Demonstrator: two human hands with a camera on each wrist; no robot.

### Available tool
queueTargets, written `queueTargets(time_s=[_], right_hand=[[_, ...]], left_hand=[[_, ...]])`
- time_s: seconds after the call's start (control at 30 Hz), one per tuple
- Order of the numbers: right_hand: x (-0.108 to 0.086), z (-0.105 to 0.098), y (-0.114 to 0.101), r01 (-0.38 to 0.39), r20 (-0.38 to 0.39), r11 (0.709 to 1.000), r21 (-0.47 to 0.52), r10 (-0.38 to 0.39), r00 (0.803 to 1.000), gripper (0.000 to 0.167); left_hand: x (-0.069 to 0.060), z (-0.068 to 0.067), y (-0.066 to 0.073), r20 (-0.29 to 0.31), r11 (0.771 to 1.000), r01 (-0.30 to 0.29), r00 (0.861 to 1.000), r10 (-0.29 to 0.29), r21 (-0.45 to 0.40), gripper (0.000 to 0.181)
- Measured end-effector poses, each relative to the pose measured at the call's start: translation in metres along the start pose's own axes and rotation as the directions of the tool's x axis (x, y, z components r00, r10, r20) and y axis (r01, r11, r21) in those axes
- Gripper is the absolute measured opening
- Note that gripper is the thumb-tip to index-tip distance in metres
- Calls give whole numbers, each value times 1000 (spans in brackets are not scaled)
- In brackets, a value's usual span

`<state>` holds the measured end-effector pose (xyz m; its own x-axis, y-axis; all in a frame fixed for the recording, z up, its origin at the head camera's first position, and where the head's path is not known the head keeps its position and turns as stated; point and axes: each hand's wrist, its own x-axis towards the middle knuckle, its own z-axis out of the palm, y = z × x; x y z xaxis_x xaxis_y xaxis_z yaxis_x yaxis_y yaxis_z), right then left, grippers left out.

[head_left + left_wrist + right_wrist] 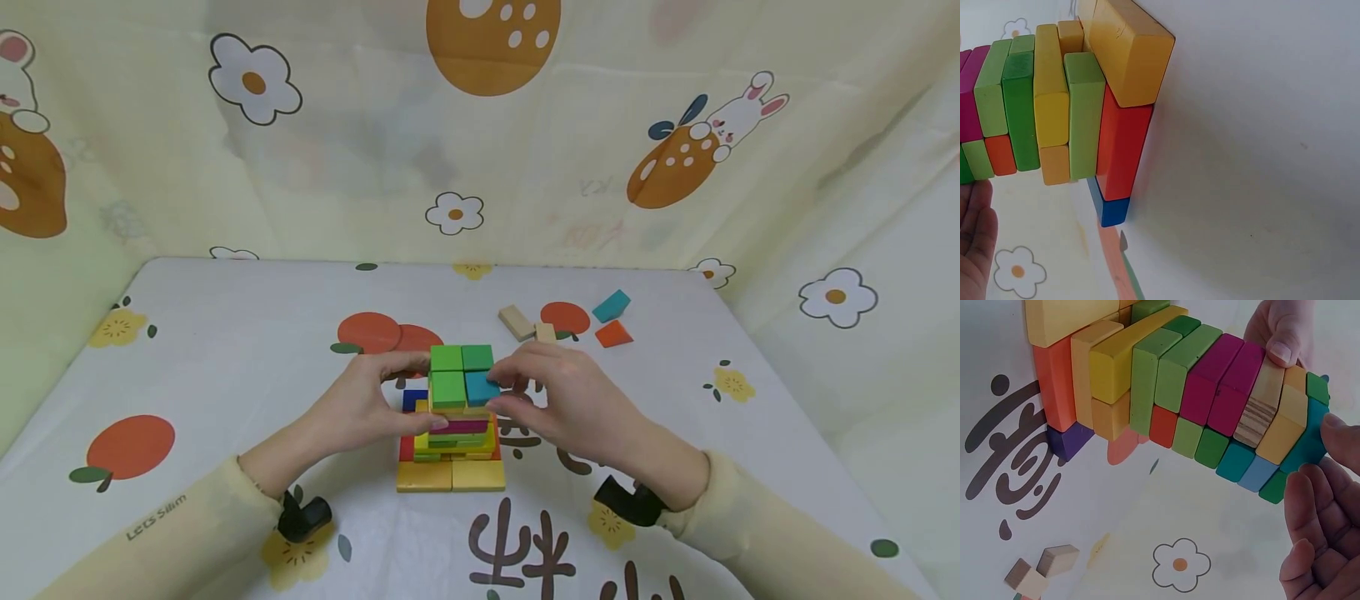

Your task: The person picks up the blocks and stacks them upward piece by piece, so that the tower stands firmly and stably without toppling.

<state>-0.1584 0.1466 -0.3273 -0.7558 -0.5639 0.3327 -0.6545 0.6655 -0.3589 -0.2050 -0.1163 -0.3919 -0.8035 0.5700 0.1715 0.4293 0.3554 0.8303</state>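
A tower of colourful wooden blocks [453, 447] stands on the table, built in layers on a wider base with yellow blocks [424, 477] in front. On its top layer lie three green blocks [447, 388] and a teal block [481, 389] at the front right corner. My right hand [558, 392] pinches that teal block between thumb and fingers. With the thumb at the front and fingers at the far side, my left hand [360, 408] holds the upper tower. The right wrist view shows the left thumb [1282, 353] against the upper layers, near a bare wood block [1262, 406].
Behind the tower to the right lie two plain wood blocks [516, 322], a loose teal block [611, 306] and an orange block [614, 334]. A printed white cloth [247, 333] covers the table. A patterned curtain [360, 150] hangs behind it.
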Motion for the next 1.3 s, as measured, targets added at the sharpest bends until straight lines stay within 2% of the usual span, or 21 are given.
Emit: queueTargets(time_s=[0.4,0.5,0.57,0.67,0.77,0.83,0.93,1.03,1.1,1.17,1.3], right_hand=[[0,2,-3,-18,-20,1000,-11,17,1000,20],[0,-4,0,-21,-50,1000,-8,20,999,21],[1,-11,7,-31,-95,999,-9,30,995,20],[5,-22,28,-102,-152,994,-28,96,984,17],[6,-27,62,-224,-130,974,-36,218,967,19],[5,-25,87,-314,-79,949,-39,310,947,24],[-1,-16,121,-436,1,899,-37,436,900,32],[-5,2,147,-504,51,862,-44,506,861,34],[-6,16,158,-540,72,839,-62,544,836,37],[-4,30,164,-584,96,807,-85,590,801,43],[3,49,164,-678,111,720,-148,694,712,55]], left_hand=[[1,1,-2,-3,1000,-2,1000,2,4,55],[1,1,-1,-1,1000,10,1000,-10,6,56],[1,1,-1,0,1000,16,1000,-16,4,56],[1,0,-1,-2,1000,20,1000,-20,1,56],[1,0,0,-3,1000,29,1000,-29,-1,57],[1,0,0,-4,999,42,999,-42,0,58],[1,1,1,-2,998,55,998,-55,4,59],[0,1,1,-4,998,59,998,-59,9,59],[0,1,1,-5,998,62,998,-62,12,59],[0,1,0,-6,998,63,998,-63,14,59],[0,2,-1,-7,998,66,998,-66,21,59]])
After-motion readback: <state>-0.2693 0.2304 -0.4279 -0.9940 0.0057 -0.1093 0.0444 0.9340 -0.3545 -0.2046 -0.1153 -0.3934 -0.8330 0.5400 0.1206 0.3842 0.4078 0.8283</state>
